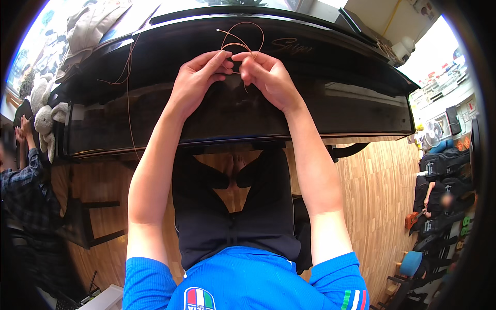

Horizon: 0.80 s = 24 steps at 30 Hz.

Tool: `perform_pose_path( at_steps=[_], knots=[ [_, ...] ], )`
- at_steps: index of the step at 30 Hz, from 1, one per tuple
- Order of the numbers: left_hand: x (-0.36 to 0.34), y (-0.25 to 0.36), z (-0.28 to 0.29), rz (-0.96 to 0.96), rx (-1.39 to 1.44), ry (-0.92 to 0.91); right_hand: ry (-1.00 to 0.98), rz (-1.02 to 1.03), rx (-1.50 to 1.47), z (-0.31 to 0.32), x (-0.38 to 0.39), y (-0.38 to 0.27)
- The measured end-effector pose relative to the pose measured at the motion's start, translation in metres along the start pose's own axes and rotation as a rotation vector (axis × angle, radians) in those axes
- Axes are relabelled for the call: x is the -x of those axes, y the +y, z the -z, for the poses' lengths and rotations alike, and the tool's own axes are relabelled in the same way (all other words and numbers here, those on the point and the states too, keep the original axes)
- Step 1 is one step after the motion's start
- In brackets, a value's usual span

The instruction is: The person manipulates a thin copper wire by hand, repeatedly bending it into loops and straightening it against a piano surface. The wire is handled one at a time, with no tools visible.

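Both my hands are raised over the closed black piano [206,116], a little apart from each other. A thin copper-coloured guitar string [263,36] makes loose loops above my fingers, with a small pale end piece sticking out at the top. My left hand [203,77] is closed, thumb and forefinger pinching the string. My right hand [268,78] is curled closed around the same string, and a loose tail hangs below its fingers. Farther left, a second copper-coloured string [128,98] drapes over the piano front and down past its edge.
Grey plush toys [44,119] and a beige cloth [92,31] lie at the piano's left end. A person in a plaid shirt [23,175] is at far left, near a dark stool [93,222]. At far right sits a person [444,196] with an orange small guitar [412,220].
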<state>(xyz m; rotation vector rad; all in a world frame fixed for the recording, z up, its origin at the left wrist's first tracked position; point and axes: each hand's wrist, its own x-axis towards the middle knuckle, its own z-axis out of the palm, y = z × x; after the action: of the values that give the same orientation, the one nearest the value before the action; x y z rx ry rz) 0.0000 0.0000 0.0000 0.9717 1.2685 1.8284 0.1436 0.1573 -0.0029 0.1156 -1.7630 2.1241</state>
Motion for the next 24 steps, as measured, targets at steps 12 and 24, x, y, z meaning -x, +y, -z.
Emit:
perform_pose_path(
  at_steps=[12,24],
  knots=[
    [-0.008,-0.001,0.014,-0.214,0.419,0.133,0.07,-0.056,0.13,-0.012,0.004,-0.004],
    [0.005,0.009,-0.004,0.014,0.064,0.016,0.192,-0.049,-0.137,-0.01,0.003,-0.004]
  ],
)
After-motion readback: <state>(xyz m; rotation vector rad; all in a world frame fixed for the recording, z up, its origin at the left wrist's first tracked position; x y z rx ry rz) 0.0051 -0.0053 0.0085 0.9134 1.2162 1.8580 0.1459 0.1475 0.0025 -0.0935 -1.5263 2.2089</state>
